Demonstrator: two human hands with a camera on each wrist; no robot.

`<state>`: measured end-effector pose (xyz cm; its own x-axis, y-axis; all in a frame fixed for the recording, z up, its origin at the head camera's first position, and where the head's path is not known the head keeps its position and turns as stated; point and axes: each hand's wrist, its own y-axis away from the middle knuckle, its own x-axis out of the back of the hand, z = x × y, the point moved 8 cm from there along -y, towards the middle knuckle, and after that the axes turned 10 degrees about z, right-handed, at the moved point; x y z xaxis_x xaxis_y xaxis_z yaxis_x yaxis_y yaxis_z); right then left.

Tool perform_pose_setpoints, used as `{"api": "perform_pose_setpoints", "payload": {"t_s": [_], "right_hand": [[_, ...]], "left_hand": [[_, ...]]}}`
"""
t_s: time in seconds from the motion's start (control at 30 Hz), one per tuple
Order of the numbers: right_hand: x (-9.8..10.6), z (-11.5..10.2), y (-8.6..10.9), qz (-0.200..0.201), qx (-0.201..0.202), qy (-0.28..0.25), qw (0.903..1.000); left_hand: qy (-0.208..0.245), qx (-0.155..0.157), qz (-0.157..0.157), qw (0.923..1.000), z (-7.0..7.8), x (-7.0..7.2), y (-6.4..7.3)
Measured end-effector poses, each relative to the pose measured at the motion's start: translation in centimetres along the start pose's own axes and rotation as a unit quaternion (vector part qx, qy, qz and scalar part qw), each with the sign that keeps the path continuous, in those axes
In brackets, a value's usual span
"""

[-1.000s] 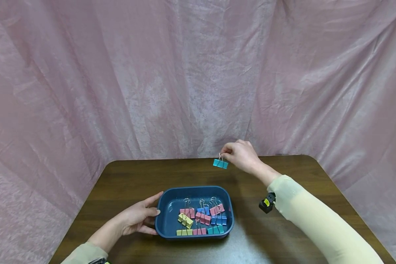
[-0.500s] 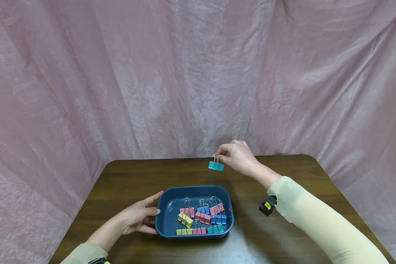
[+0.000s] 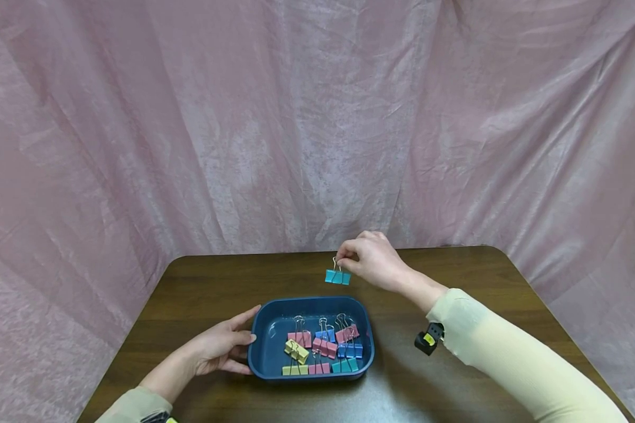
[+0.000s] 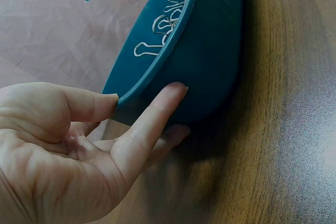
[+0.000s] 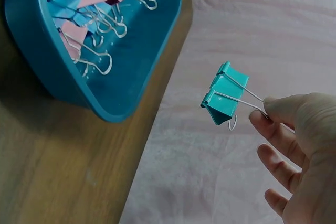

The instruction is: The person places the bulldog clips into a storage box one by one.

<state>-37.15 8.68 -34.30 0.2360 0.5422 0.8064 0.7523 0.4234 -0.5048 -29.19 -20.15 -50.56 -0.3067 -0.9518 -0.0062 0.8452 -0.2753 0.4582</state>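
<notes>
My right hand [image 3: 376,258] is raised over the back of the table. It pinches a turquoise binder clip [image 5: 228,93] by its wire handles between thumb and fingertips, and the clip's body hangs free in the air. Below and in front stands a dark blue plastic box [image 3: 267,376] holding several pink, yellow, blue and teal binder clips. One yellow clip [image 3: 296,351] lies tilted against its neighbours. My left hand [image 3: 217,346] holds the box's left end, the thumb at the rim and the other fingers spread along the outer wall [image 4: 210,56].
The box rests on a dark wooden table [image 3: 217,288] with rounded back corners. Behind the table's far edge hangs a pink velvet curtain [image 3: 296,147]. A small black wrist device [image 3: 428,339] sits at the right sleeve.
My right hand has moved left and a little down with the turquoise binder clip, nearer the box. The left hand and the box have stayed in place.
</notes>
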Motion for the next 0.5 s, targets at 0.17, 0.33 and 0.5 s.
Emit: {"api": "perform_pose_setpoints", "payload": {"t_s": [0.17, 0.33, 0.5], "right_hand": [[-0.7, -0.7, 0.9, -0.013, 0.016, -0.002, 0.9998], [-1.5, -1.4, 1.9, -0.02, 0.035, 0.0, 0.9992], [-2.1, -1.8, 2.7, -0.021, 0.048, 0.004, 0.9986]], "left_hand": [[0.0, 0.0, -0.002, 1.0, -0.1, 0.0, 0.0], [0.0, 0.001, -0.003, 1.0, 0.0, -0.1, 0.1], [0.0, 0.0, -0.007, 1.0, 0.1, -0.2, 0.2]]}}
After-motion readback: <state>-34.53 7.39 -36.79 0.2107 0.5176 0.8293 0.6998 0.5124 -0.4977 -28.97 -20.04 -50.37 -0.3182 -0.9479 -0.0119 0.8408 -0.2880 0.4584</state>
